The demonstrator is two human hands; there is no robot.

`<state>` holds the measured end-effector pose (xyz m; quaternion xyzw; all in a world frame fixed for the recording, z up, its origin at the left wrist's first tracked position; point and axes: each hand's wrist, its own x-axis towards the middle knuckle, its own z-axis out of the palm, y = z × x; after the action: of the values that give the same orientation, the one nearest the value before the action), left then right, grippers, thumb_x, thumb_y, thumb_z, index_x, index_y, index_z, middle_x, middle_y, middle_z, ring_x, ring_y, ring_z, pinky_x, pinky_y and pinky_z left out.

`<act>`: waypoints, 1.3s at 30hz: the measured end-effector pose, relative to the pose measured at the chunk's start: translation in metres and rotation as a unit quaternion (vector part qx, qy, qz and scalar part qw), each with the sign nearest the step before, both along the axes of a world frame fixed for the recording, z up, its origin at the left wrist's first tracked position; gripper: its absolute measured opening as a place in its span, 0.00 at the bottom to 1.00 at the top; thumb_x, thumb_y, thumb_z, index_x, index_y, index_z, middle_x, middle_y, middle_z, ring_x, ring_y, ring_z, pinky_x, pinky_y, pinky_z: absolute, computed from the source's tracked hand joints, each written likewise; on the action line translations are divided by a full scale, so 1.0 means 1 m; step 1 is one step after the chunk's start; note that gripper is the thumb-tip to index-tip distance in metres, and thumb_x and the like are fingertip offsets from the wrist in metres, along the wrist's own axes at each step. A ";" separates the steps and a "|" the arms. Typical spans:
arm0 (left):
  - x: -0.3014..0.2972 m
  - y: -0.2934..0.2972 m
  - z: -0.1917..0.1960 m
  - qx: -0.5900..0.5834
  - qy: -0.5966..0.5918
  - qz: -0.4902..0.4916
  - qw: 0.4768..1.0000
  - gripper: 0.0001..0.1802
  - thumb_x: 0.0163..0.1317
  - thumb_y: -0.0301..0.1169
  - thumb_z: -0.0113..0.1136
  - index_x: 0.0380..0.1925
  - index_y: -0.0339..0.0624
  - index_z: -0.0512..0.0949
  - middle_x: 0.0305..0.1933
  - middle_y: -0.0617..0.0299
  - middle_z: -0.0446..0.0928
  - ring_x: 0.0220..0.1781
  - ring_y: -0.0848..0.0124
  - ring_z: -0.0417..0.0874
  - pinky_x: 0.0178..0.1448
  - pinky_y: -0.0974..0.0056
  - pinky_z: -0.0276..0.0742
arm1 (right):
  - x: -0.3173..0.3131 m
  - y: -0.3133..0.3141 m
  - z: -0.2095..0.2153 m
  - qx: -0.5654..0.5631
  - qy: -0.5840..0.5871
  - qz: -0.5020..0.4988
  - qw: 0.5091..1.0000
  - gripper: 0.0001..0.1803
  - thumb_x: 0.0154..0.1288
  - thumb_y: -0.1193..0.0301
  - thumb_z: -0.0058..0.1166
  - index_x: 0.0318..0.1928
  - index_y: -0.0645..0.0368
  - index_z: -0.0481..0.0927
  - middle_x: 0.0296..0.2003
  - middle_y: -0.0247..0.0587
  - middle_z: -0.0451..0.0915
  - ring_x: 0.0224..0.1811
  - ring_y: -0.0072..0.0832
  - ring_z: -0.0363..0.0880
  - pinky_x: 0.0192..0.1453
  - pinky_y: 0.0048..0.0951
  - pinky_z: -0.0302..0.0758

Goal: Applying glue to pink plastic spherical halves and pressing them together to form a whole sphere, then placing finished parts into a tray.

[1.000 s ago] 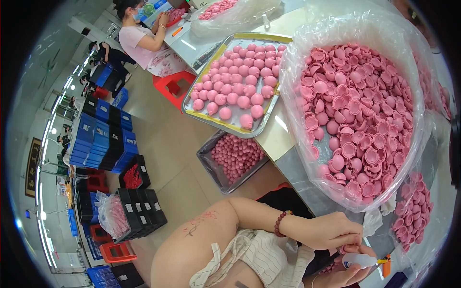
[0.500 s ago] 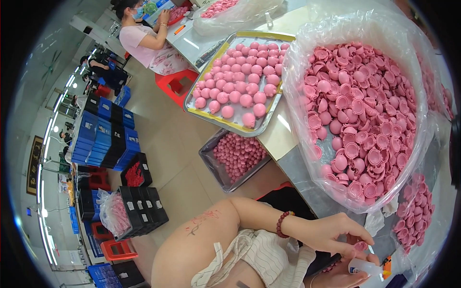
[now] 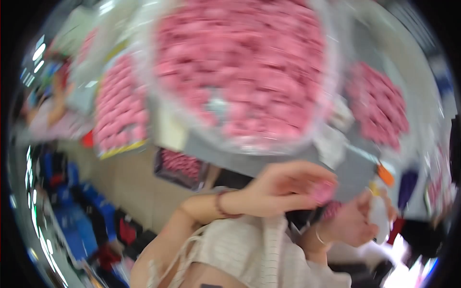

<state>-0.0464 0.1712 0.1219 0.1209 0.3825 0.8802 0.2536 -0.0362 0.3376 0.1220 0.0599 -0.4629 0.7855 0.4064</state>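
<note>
Below the counter edge: both hands work close together at the lower right of a heavily blurred view.
Left hand (image 3: 288, 189): fingers curled narrow, pinching a small pink round piece (image 3: 322, 192) at the fingertips; a beaded bracelet (image 3: 221, 205) sits on the wrist.
Right hand (image 3: 353, 223): wrapped around a white squeeze bottle (image 3: 379, 216) with an orange tip, held just beside the pink piece; a thin bangle on that wrist.
Where the piece is: in the air between the two hands, off the counter (image 3: 269, 161), apart from the heaps.
Progress, as a judgement: one piece is in hand and seems not yet set down; the large clear bag of pink pieces (image 3: 245, 67) looks full, so much appears left.
Counts: one big bag, one smaller heap of pink pieces (image 3: 379, 108) to the right, one tray of pink pieces (image 3: 120, 105) to the left, one crate (image 3: 180, 165) of them on the floor; single pieces too blurred to count.
Elsewhere: another person, far upper left, only a smear.
</note>
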 end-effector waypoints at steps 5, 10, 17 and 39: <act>0.000 0.004 -0.001 -0.058 0.012 0.039 0.997 0.24 0.46 0.20 0.59 0.45 0.31 0.64 0.49 0.40 0.67 0.47 0.63 0.74 0.50 0.63 0.70 | -0.004 0.010 0.018 0.359 0.084 0.025 0.929 0.37 0.53 0.38 0.37 0.35 0.66 0.72 0.19 0.31 0.60 0.20 0.22 0.53 0.20 0.22 0.47; -0.003 0.014 -0.008 -0.070 0.031 0.023 0.997 0.24 0.46 0.23 0.61 0.45 0.30 0.64 0.48 0.36 0.67 0.43 0.63 0.77 0.47 0.64 0.73 | 0.012 0.020 0.029 0.457 -0.020 0.070 0.887 0.36 0.56 0.41 0.34 0.34 0.67 0.72 0.19 0.36 0.64 0.18 0.27 0.62 0.17 0.23 0.56; 0.000 0.014 -0.009 -0.067 0.050 0.018 0.996 0.25 0.46 0.23 0.61 0.44 0.30 0.64 0.48 0.35 0.66 0.42 0.63 0.77 0.47 0.64 0.73 | 0.011 0.019 0.025 0.457 -0.010 0.042 0.888 0.36 0.57 0.41 0.33 0.33 0.68 0.71 0.17 0.35 0.64 0.14 0.25 0.61 0.15 0.21 0.55; -0.004 0.012 -0.009 -0.054 0.069 0.008 0.996 0.24 0.44 0.22 0.62 0.43 0.29 0.65 0.47 0.35 0.67 0.47 0.61 0.74 0.50 0.63 0.70 | 0.008 0.016 0.023 0.457 -0.031 0.017 0.889 0.36 0.57 0.41 0.31 0.37 0.67 0.71 0.17 0.34 0.63 0.16 0.23 0.60 0.13 0.22 0.53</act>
<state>-0.0502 0.1834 0.1134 0.1645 0.4472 0.8497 0.2255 -0.0282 0.3535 0.1449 0.2223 -0.7819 0.4955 0.3061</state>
